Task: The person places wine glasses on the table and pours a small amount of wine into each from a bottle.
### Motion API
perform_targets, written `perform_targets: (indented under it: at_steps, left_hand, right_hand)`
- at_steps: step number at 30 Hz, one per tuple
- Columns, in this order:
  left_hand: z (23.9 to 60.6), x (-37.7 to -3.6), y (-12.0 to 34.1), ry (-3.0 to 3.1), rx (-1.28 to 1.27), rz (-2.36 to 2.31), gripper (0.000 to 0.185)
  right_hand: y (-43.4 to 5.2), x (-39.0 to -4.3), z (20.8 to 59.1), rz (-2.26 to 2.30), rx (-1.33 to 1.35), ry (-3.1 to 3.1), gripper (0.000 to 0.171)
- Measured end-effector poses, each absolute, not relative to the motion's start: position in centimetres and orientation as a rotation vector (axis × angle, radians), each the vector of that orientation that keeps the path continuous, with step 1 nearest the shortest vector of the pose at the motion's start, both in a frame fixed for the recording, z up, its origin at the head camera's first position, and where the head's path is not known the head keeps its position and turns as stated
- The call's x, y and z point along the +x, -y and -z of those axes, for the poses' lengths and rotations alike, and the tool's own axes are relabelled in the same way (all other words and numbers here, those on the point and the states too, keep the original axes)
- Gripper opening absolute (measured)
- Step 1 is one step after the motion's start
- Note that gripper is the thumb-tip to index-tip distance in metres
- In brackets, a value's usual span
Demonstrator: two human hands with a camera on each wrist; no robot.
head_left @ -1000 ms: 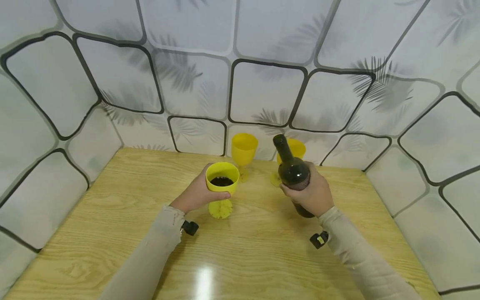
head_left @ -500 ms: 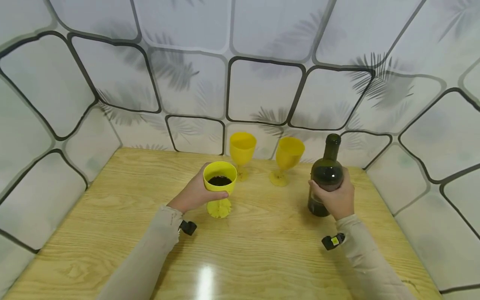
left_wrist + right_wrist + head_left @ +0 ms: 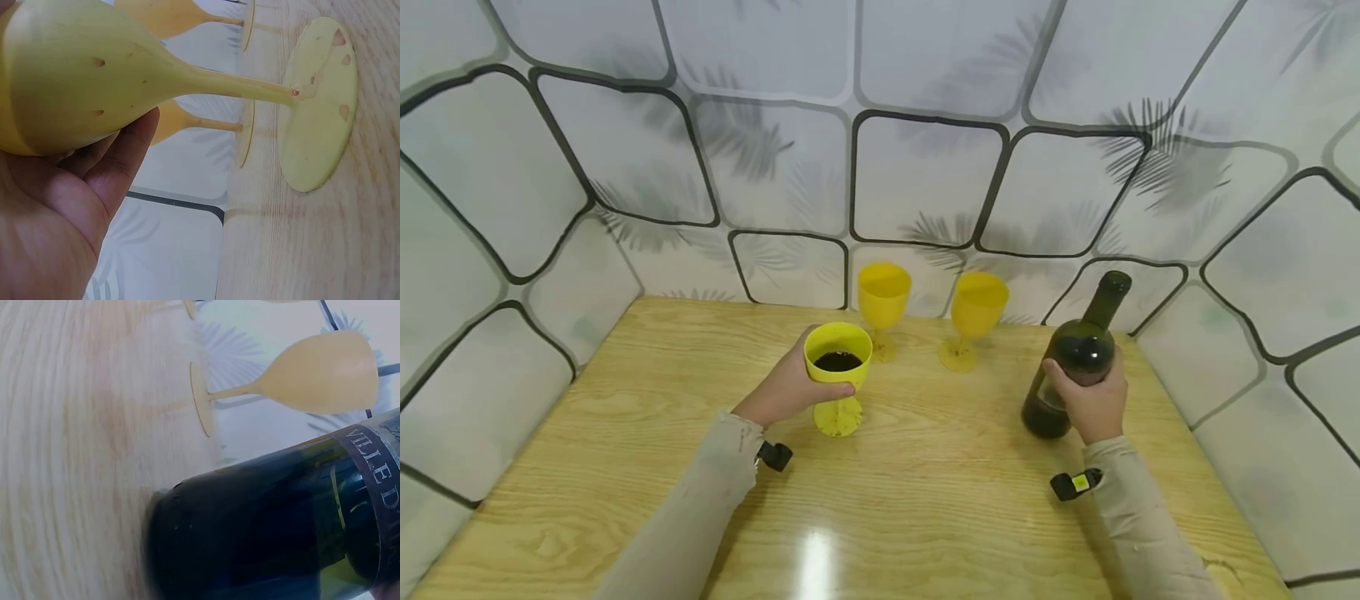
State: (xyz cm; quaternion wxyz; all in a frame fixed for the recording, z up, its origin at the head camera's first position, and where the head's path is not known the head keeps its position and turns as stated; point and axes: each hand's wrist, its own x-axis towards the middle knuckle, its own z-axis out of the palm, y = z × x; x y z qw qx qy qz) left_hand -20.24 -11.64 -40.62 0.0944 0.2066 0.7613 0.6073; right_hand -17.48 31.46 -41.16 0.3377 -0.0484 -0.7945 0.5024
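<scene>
Just left of the frame's centre in the head view, the left hand (image 3: 786, 387) wraps its fingers round the bowl of a yellow goblet (image 3: 838, 367) holding dark liquid, its foot flat on the wooden table (image 3: 925, 517). To the right of centre, the right hand (image 3: 1093, 400) grips a dark green bottle (image 3: 1075, 358) round its shoulder; the bottle leans toward the upper right, its base on the table. Two more yellow goblets (image 3: 883, 300) stand behind, near the patterned wall (image 3: 925, 175), between the hands. The likeliest mishap is the tilted bottle slipping or tipping if the grip loosens, since it rests on its base edge. A nudge from the left hand could also slop liquid from the goblet.
</scene>
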Motion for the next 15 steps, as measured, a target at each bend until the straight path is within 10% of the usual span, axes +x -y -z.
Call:
perform_targets:
  at_steps: [15]
  left_hand:
    - [40.9,-20.3,11.6,-2.281,0.603,-1.798,0.083]
  right_hand:
    - [-32.6,-17.5,42.1,-1.434,-0.175,1.947,0.064]
